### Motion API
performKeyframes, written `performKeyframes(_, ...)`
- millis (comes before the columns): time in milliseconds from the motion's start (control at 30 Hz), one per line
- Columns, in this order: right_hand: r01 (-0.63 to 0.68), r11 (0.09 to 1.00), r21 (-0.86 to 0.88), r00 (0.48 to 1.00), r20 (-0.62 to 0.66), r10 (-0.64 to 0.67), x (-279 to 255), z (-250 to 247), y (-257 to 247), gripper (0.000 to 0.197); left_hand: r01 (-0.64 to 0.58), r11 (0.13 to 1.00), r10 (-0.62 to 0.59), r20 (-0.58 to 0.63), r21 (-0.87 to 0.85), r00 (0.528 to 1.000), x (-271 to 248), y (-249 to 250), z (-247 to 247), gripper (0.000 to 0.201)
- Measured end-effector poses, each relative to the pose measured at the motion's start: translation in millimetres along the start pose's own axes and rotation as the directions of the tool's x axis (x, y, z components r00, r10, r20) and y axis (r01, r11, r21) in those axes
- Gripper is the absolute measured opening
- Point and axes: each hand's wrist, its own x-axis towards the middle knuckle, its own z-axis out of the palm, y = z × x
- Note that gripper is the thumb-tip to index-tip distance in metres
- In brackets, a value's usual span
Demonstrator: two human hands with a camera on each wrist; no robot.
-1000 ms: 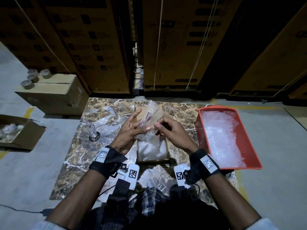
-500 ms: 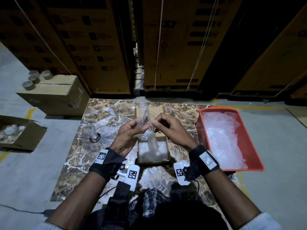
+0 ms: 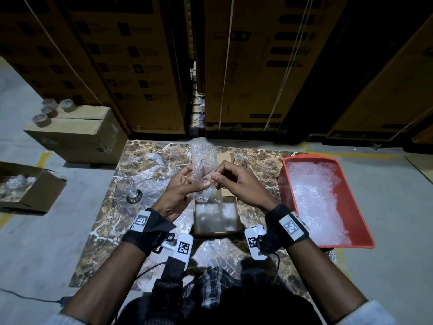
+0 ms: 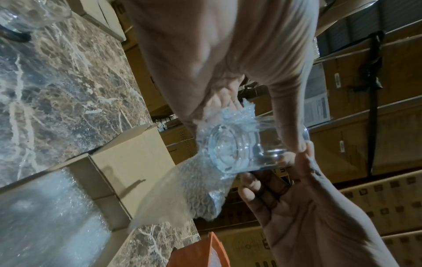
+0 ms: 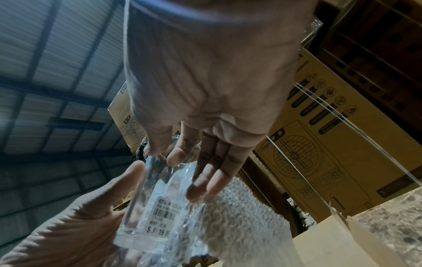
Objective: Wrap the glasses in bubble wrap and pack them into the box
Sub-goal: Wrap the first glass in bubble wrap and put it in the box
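A clear glass [image 3: 206, 184] is held tilted above the open small cardboard box [image 3: 236, 221], which has bubble wrap inside. A sheet of bubble wrap [image 3: 202, 158] lies against the glass's far side and rises past its rim. My left hand [image 3: 195, 178] grips glass and wrap, thumb in front and fingers behind. My right hand [image 3: 219, 174] pinches the glass near its rim. In the left wrist view the glass base [image 4: 230, 150] faces the camera and wrap [image 4: 196, 189] hangs below it. In the right wrist view the glass [image 5: 150, 204] shows a barcode label. A second glass [image 3: 130, 190] stands unwrapped on the marble table [image 3: 152, 165].
A red tray [image 3: 285, 184] of bubble wrap sits at the table's right edge. On the floor at left stands a closed carton [image 3: 79, 137] with tape rolls [image 3: 50, 111] on it, and an open box [image 3: 39, 195] holding glasses. Tall cartons [image 3: 246, 66] wall off the back.
The glass and wrap have swung from leaning right to more upright, with the sheet now rising behind the glass. My left fingers, spread a second ago, have curled round the bundle.
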Motion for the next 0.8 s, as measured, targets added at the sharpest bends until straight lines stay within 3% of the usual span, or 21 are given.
performKeyframes(200, -0.002, 1.000, -0.008, 1.000, -0.016, 0.002, 7.8, 7.7, 1.4, 0.029, -0.006, 0.994, 0.005, 0.008, 0.114, 1.000, 3.5, 3.0, -6.8, 0.108)
performKeyframes(300, -0.048, 0.998, 0.044, 0.997, -0.055, 0.051, 6.1, 7.3, -1.3, 0.032, -0.040, 0.985, 0.040, 0.005, 0.167, 0.999, 1.7, 8.5, -6.3, 0.087)
performKeyframes(367, -0.100, 0.988, 0.117, 0.980, -0.159, 0.118, 1.7, 4.3, 4.7, 0.043, -0.066, 0.984, 0.068, -0.007, 0.166, 0.998, -0.2, 13.4, -3.2, 0.072)
performKeyframes(433, -0.159, 0.957, 0.244, 0.926, -0.300, 0.231, -2.5, -2.3, 21.4, 0.051, -0.098, 0.987, 0.102, -0.026, 0.127, 0.994, -3.2, 20.5, -0.5, 0.055)
performKeyframes(500, -0.244, 0.887, 0.391, 0.867, -0.322, 0.380, -5.2, -6.0, 42.3, 0.045, -0.111, 0.991, 0.113, -0.026, 0.077, 0.993, -5.4, 26.6, -1.8, 0.045)
performKeyframes(567, -0.403, 0.714, 0.572, 0.827, -0.106, 0.552, -9.6, -4.5, 56.9, 0.047, -0.112, 0.993, 0.112, 0.002, 0.031, 0.994, -7.9, 30.7, -2.3, 0.040)
performKeyframes(633, -0.552, 0.511, 0.659, 0.754, 0.134, 0.643, -12.6, 5.1, 69.9, 0.080, -0.105, 0.994, 0.105, 0.026, -0.016, 0.994, -8.7, 31.6, -2.2, 0.039)
performKeyframes(733, -0.657, 0.301, 0.691, 0.682, 0.373, 0.629, -12.7, 20.6, 80.9, 0.100, -0.089, 0.995, 0.090, 0.029, -0.045, 0.995, -10.0, 31.1, 0.3, 0.041)
performKeyframes(800, -0.665, 0.147, 0.733, 0.677, 0.507, 0.533, -13.3, 27.7, 79.0, 0.100, -0.079, 0.996, 0.080, 0.022, -0.033, 0.997, -10.5, 28.5, 1.5, 0.048)
